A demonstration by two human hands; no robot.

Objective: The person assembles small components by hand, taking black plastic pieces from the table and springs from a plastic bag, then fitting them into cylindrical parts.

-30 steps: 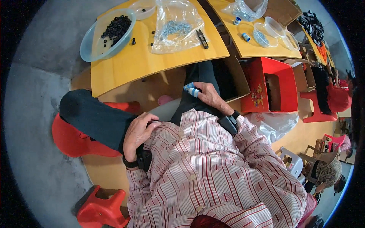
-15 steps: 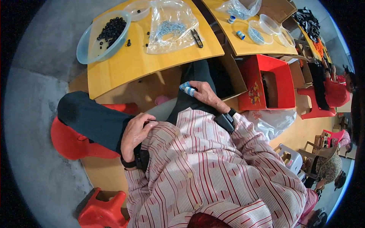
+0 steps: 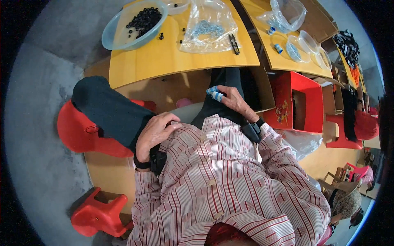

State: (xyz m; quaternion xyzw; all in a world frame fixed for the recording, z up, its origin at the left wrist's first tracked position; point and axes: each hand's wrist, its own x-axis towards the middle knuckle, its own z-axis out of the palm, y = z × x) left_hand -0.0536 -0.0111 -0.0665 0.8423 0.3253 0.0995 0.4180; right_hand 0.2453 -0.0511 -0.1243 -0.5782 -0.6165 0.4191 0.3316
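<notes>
My left hand (image 3: 155, 132) rests on the striped shirt (image 3: 193, 151) over my lap, thumb apart from its bent fingers, with nothing seen in it. On my dark-trousered thigh lies my right hand (image 3: 234, 101), fingers stretched forward and also without any object. Blue-and-white tape (image 3: 214, 93) wraps two of its fingertips. Ahead on the yellow table (image 3: 135, 69) are a bowl (image 3: 107, 37) of small black pieces (image 3: 144, 21), a clear plastic bag (image 3: 193, 43) with small silvery metal pieces (image 3: 208, 28), and black thread snips (image 3: 234, 44). Both hands are apart from these.
A second table (image 3: 283, 63) at the right bears clear tubs and two blue-and-white tape rolls. Below it stand a red box (image 3: 305, 127) and a cardboard box (image 3: 266, 92). Red stools (image 3: 98, 215) are at my left. Other people sit at the far right.
The view has shifted, so the tables and bowl appear higher and farther right. Both hands stay resting on my lap; nothing has been picked up.
</notes>
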